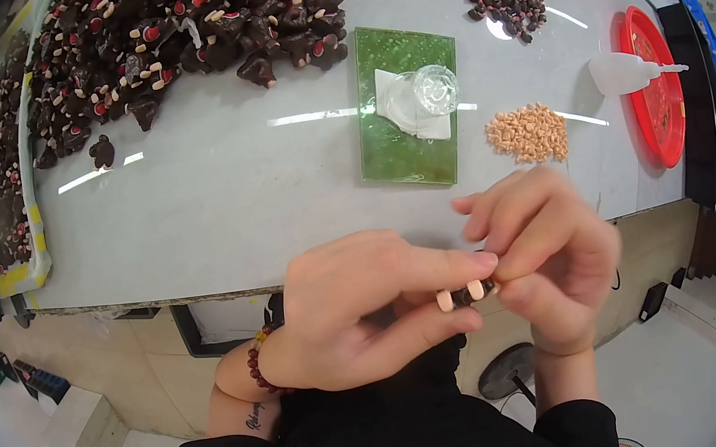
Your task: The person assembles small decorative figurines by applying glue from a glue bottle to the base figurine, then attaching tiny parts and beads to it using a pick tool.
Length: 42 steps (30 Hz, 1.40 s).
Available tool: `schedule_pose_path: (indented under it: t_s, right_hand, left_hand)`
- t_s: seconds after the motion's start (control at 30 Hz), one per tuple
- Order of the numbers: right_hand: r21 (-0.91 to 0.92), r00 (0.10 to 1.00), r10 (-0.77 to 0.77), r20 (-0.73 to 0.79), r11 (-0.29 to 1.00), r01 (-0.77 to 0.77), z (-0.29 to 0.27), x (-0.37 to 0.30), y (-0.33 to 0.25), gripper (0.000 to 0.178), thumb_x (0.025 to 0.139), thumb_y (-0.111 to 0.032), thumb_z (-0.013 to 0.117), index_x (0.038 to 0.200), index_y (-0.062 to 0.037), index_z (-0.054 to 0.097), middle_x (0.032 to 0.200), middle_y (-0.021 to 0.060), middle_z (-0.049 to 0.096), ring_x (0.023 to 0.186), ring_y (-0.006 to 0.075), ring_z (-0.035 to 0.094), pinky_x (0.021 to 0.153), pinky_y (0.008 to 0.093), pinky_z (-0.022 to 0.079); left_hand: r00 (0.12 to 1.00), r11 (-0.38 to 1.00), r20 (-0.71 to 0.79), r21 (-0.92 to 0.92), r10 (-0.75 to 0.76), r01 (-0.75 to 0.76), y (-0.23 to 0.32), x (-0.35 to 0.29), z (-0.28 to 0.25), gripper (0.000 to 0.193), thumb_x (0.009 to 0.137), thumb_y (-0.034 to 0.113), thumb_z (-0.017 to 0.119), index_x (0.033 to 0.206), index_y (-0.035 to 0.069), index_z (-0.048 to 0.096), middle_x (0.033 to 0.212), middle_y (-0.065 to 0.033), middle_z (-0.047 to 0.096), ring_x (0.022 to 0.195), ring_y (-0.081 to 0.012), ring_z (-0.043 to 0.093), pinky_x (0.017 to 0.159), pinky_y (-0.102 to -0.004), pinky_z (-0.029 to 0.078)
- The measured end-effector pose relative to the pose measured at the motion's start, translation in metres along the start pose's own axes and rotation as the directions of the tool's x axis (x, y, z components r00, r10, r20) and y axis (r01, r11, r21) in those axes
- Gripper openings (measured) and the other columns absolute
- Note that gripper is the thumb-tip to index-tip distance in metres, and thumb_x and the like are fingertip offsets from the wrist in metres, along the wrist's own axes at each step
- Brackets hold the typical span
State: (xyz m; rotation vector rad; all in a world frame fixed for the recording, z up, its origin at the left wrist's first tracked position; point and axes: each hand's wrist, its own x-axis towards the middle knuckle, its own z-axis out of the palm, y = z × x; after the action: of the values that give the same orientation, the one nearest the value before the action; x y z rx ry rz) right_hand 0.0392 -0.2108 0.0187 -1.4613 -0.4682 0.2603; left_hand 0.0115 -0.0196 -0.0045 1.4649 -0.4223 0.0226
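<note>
Pinching dark figure point(468, 293) in left hand point(362, 311); pressing peg onto it with right hand point(548, 255) fingertips closed. Next: likely needing another peg from pile point(529, 133), far right.

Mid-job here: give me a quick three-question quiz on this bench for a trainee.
1. True or false: the glue bottle lies on its side with its nozzle over a red tray.
2. Multiple choice: the small clear cup sits on A) the green mat; B) the pile of tan pieces; C) the red tray.
3. What do the left hand and right hand hold between them?

Key: 1 true. 2 A, on a white tissue on the mat. 3 A small dark piece with two pale tips, pinched at its ends.
</note>
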Motion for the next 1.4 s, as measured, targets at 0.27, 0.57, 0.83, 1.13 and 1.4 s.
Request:
schedule_pose_path:
  t_s: [0.27,0.57,0.83,1.13,1.4]
  right_hand:
    - [-0.85,0.959,-0.281,-0.024,0.511,0.128,-0.063,0.081,0.005,0.009,0.074,0.0,0.063,0.083,0.0013,0.061,0.08,0.0071,0.061,0.07,0.0179,0.056,0.064,0.0279,0.045]
    - [-0.942,0.975,-0.168,0.144,0.279,0.187,-0.074,0.104,0.03,0.011,0.077,-0.004,0.062,0.087,0.0,0.061,0.08,0.0092,0.057,0.074,0.0232,0.057,0.066,0.032,0.046]
    - [-0.843,0.995,-0.074,0.073,0.529,0.101,-0.038,0.076,-0.008,0.011,0.075,0.001,0.06,0.086,0.0002,0.059,0.08,0.0071,0.056,0.071,0.0202,0.054,0.063,0.0288,0.044]
    - [-0.539,0.971,-0.216,0.099,0.809,0.234,0.007,0.018,-0.02,0.027,0.06,0.002,0.071,0.085,-0.0038,0.064,0.078,0.004,0.055,0.07,0.0196,0.052,0.059,0.0278,0.042]
    - [-0.689,0.931,-0.354,0.089,0.653,0.314,0.015,-0.003,-0.014,0.03,0.054,-0.001,0.074,0.082,-0.008,0.068,0.076,0.0004,0.056,0.062,0.015,0.051,0.053,0.0258,0.04]
  left_hand:
    - [0.983,0.403,0.144,-0.898,-0.113,0.177,-0.011,-0.017,-0.001,0.025,0.094,0.018,0.048,0.097,-0.004,0.058,0.086,-0.012,0.063,0.069,-0.013,0.063,0.052,-0.0205,0.045]
    - [0.979,0.499,0.116,-0.847,-0.165,0.184,-0.012,-0.018,-0.01,0.013,0.086,0.006,0.055,0.095,-0.003,0.056,0.081,-0.0102,0.059,0.061,-0.0106,0.055,0.053,-0.0203,0.042]
    - [0.997,0.713,-0.049,-0.701,-0.052,0.002,-0.01,-0.018,-0.011,0.013,0.082,-0.004,0.054,0.095,-0.003,0.059,0.078,-0.0091,0.06,0.057,-0.0098,0.051,0.052,-0.0213,0.041]
    - [0.982,0.878,0.127,-0.441,-0.143,0.185,0.003,-0.007,-0.012,0.015,0.086,-0.001,0.053,0.097,0.0,0.062,0.085,-0.0072,0.064,0.061,-0.0106,0.058,0.055,-0.0213,0.045]
    - [0.971,0.965,0.17,-0.172,-0.17,0.2,0.006,0.001,0.004,0.019,0.087,0.017,0.061,0.086,-0.001,0.057,0.07,-0.0062,0.06,0.056,-0.0141,0.054,0.053,-0.0224,0.041]
